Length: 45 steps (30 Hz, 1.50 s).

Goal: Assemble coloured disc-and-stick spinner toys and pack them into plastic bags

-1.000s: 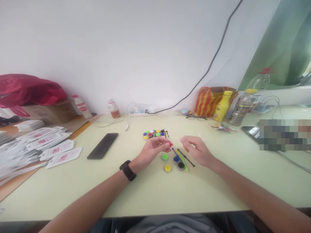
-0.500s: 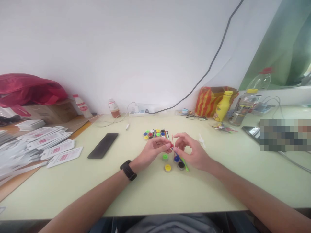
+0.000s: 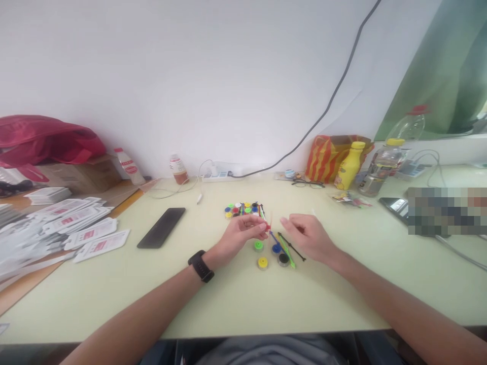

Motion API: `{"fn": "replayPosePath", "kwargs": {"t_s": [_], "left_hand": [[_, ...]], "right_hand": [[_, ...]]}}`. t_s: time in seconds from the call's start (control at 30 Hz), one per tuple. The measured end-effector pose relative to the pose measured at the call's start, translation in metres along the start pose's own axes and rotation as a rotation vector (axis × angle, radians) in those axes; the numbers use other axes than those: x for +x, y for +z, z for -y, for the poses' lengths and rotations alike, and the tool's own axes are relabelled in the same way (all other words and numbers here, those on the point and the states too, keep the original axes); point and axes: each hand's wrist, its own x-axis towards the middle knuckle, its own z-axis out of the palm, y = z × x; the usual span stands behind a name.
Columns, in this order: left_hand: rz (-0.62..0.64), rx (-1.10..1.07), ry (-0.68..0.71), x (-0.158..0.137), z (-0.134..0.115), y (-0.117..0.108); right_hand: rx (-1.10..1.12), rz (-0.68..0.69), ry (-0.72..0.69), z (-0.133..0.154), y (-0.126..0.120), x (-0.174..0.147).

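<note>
My left hand (image 3: pixel 243 230), with a black watch on its wrist, pinches a small red piece (image 3: pixel 268 228) between thumb and fingertips. A thin blurred stick (image 3: pixel 271 219) stands up at that piece. To its right, and apart from it, my right hand (image 3: pixel 309 237) is curled into a loose fist; nothing shows in it. Below the hands lie round discs: green (image 3: pixel 258 246), blue (image 3: pixel 276 249), yellow (image 3: pixel 262 263) and black (image 3: pixel 283 260). Beside them are a green arrow-shaped stick (image 3: pixel 287 253), a black one (image 3: pixel 298 253) and a blue one (image 3: pixel 273 237).
Several more coloured discs (image 3: pixel 238 208) and sticks lie behind my left hand. A black phone (image 3: pixel 162 228) and white badge cards (image 3: pixel 101 247) are on the left. At the back right stand a striped bag (image 3: pixel 317 159), a yellow bottle (image 3: pixel 349 167) and a clear bottle (image 3: pixel 378 170).
My right hand has drawn back to the right from the red piece and curled up, uncovering the black stick. The upright red stick now looks blurred. My left hand has stayed in place.
</note>
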Motion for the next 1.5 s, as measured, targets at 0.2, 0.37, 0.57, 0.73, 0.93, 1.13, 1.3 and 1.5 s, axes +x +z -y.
{"fn": "replayPosePath", "kwargs": {"t_s": [0.2, 0.37, 0.57, 0.73, 0.93, 1.13, 1.3, 1.5], "left_hand": [[0.027, -0.014, 0.016, 0.000, -0.001, 0.000], [0.062, -0.013, 0.014, 0.000, -0.001, 0.001], [0.045, -0.012, 0.006, -0.001, -0.002, 0.001], [0.023, -0.009, -0.010, -0.001, -0.001, 0.000], [0.007, -0.030, 0.000, 0.000, -0.003, 0.002], [0.021, -0.027, -0.008, -0.001, -0.002, 0.002], [0.049, -0.018, -0.012, -0.001, -0.001, 0.001], [0.032, -0.004, -0.026, 0.000, 0.000, -0.001]], "right_hand": [[0.245, 0.112, -0.100, 0.008, 0.005, -0.001], [0.251, 0.133, -0.119, 0.009, 0.005, -0.002], [0.187, 0.111, -0.153, 0.004, 0.007, -0.005], [0.059, 0.049, -0.219, -0.001, 0.003, -0.005], [0.178, 0.330, -0.072, 0.003, -0.002, 0.001], [0.386, 0.202, -0.060, 0.013, 0.003, -0.001], [0.415, 0.216, -0.084, 0.013, 0.008, -0.002], [0.186, 0.107, -0.226, 0.004, 0.009, -0.007]]}}
